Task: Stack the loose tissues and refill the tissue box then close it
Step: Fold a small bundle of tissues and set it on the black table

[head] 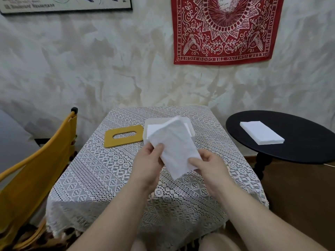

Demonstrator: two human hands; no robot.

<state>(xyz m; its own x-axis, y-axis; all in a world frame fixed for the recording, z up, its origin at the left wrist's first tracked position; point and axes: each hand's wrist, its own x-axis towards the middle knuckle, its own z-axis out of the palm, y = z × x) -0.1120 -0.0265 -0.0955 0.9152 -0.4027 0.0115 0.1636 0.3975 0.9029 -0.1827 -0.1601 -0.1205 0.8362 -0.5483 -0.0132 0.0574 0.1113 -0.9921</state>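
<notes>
two bare forearms reach in from the lower edge, with no sleeves, watch, bracelet or rings on them. the left hand and right hand are ungloved, the fingers short-nailed and unpainted so far as shows. a bare knee shows at the bottom edge.

one wide-angle head view looks forward and down from above the person's lap, close over the lace-covered tabletop, facing the wall; the round black side table sits right.
</notes>
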